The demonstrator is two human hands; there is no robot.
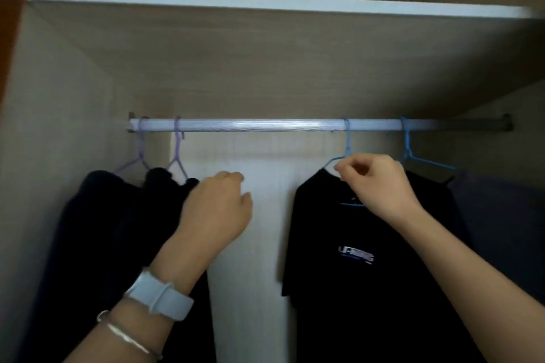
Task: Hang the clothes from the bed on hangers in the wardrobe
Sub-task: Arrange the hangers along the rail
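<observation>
A black T-shirt [354, 244] with a small chest logo hangs on a blue hanger [348, 144] from the white wardrobe rail [265, 124]. My right hand [374, 183] pinches that hanger at the shirt's collar. Two purple hangers [177, 150] at the rail's left end carry dark garments [118, 230]. My left hand [218, 209], with a grey watch on its wrist, rests against the right shoulder of those garments; its thumb is apart from its fingers and it holds nothing that I can see.
A second blue hanger [408, 150] at the right end carries a dark grey garment [501, 230]. A white-edged shelf [265, 3] runs above the rail. Pale back panel [256, 244] shows between the two clothing groups.
</observation>
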